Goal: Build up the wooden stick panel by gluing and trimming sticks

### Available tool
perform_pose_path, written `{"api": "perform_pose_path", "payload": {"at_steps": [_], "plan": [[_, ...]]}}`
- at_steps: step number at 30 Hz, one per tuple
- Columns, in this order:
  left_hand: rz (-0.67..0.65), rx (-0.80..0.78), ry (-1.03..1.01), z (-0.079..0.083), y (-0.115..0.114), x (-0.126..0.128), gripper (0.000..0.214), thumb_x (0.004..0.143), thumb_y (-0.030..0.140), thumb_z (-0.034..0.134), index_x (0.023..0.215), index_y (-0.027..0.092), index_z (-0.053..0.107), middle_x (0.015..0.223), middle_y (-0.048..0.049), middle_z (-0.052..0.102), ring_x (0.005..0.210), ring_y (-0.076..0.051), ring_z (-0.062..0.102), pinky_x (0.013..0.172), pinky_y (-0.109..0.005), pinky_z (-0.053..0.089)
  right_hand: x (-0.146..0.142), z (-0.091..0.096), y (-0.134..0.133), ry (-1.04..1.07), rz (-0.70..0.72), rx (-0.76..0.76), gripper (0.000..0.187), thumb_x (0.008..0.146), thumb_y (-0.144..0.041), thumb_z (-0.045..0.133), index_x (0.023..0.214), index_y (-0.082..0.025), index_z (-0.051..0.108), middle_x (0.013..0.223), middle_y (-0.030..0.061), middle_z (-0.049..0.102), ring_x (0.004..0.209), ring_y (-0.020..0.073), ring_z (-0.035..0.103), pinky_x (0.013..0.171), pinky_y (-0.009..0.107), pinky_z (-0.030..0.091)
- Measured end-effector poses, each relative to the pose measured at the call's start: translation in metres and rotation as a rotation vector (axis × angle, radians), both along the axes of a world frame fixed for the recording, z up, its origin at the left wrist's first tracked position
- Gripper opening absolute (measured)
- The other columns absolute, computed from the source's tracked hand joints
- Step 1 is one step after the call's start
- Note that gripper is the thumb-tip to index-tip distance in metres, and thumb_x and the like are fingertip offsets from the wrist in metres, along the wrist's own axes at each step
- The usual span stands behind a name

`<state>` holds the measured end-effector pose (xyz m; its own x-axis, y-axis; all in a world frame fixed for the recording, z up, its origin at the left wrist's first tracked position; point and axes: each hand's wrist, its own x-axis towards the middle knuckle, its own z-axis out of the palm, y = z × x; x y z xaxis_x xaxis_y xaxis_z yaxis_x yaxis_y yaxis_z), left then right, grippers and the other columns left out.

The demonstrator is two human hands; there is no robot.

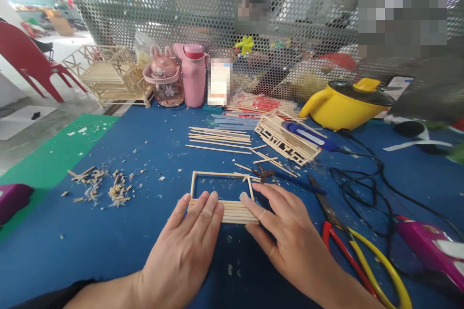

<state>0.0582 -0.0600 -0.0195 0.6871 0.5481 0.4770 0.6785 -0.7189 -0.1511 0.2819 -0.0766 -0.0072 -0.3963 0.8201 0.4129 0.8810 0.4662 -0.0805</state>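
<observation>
Blue table (pixel 108 241) is seen from above, with a small wooden stick frame (pixel 222 188) lying flat near its front middle. The left hand (pixel 184 246) is laid flat, fingers spread narrow, fingertips pressed on the frame's near edge, where several sticks are stacked side by side. The right hand (pixel 286 234) is laid flat too, fingers loosely apart, index tip touching the frame's right near corner. Nothing is gripped by either hand.

Behind the frame, loose sticks (pixel 219 137) are laid in a row. Behind and to the right of the frame, a finished stick lattice piece (pixel 282 142) is seen with a blue craft knife (pixel 308 136) resting on it. Right of the frame, red-and-yellow-handled scissors (pixel 348 241) are lying, beside a black cable (pixel 362 188). Further right of the frame a purple tool (pixel 431 251) is seen. Left of the frame, wood scraps (pixel 105 186) are scattered. Far behind the frame, a pink bottle (pixel 194 75), a pink bunny cup (pixel 165 79), a stick-built model (pixel 108 75) and a yellow pot (pixel 344 104) are standing along a mesh screen (pixel 181 5).
</observation>
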Motion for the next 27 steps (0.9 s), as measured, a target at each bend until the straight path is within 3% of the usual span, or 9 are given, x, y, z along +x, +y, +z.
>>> {"api": "perform_pose_path", "payload": {"at_steps": [8, 16, 18, 21, 24, 27], "plan": [[-0.009, 0.032, 0.036, 0.004, 0.003, 0.001, 0.046, 0.088, 0.003, 0.027, 0.121, 0.01, 0.059, 0.125, -0.0087, 0.064, 0.116, -0.022, 0.059, 0.101, -0.036, 0.04, -0.002, -0.004, 0.001, -0.004, 0.004, -0.012, 0.034, 0.086, -0.026, 0.057, 0.119, -0.021, 0.061, 0.127, 0.0141, 0.057, 0.118, 0.0303, 0.049, 0.093, 0.052, 0.043], [-0.009, -0.028, 0.039, -0.003, 0.003, 0.0, 0.044, 0.09, 0.004, 0.028, 0.122, 0.01, 0.058, 0.127, -0.0103, 0.062, 0.117, -0.022, 0.058, 0.102, -0.038, 0.04, -0.005, -0.005, 0.0, -0.033, 0.041, -0.074, 0.041, 0.087, -0.028, 0.056, 0.127, -0.023, 0.056, 0.14, 0.0148, 0.047, 0.128, 0.0326, 0.042, 0.098, 0.055, 0.04], [0.005, -0.063, 0.018, -0.005, 0.003, -0.001, 0.042, 0.09, 0.006, 0.031, 0.123, 0.012, 0.057, 0.129, -0.0101, 0.06, 0.119, -0.022, 0.056, 0.104, -0.039, 0.039, -0.003, -0.002, -0.002, 0.036, 0.081, -0.063, 0.042, 0.085, -0.03, 0.058, 0.127, -0.023, 0.056, 0.14, 0.0143, 0.048, 0.128, 0.0325, 0.042, 0.099, 0.054, 0.039], [-0.038, -0.093, -0.075, 0.001, 0.002, -0.003, 0.04, 0.091, 0.006, 0.034, 0.124, 0.014, 0.056, 0.13, -0.0097, 0.06, 0.122, -0.023, 0.053, 0.105, -0.044, 0.037, 0.0, 0.008, -0.004, 0.347, 0.094, -0.101, 0.034, 0.088, -0.023, 0.053, 0.12, -0.027, 0.06, 0.126, 0.0087, 0.058, 0.118, 0.025, 0.053, 0.097, 0.043, 0.044], [-0.143, -0.26, -0.322, 0.014, 0.001, -0.002, 0.032, 0.093, 0.013, 0.041, 0.121, 0.017, 0.056, 0.114, -0.0086, 0.067, 0.106, -0.021, 0.061, 0.096, -0.041, 0.046, -0.002, 0.027, -0.006, 0.813, 0.051, -0.43, 0.029, 0.089, -0.026, 0.051, 0.116, -0.031, 0.061, 0.089, 0.001, 0.065, 0.079, 0.0143, 0.062, 0.072, 0.027, 0.051], [-0.174, -0.618, -0.672, 0.026, 0.0, 0.005, 0.032, 0.094, 0.029, 0.047, 0.123, 0.017, 0.053, 0.093, -0.006, 0.066, 0.08, -0.015, 0.062, 0.073, -0.028, 0.055, -0.011, 0.042, -0.01, 1.211, 0.237, -0.968, 0.051, 0.08, -0.044, 0.06, 0.129, -0.033, 0.05, 0.06, -0.0063, 0.054, 0.048, 0.0086, 0.046, 0.048, 0.02, 0.041]]}}
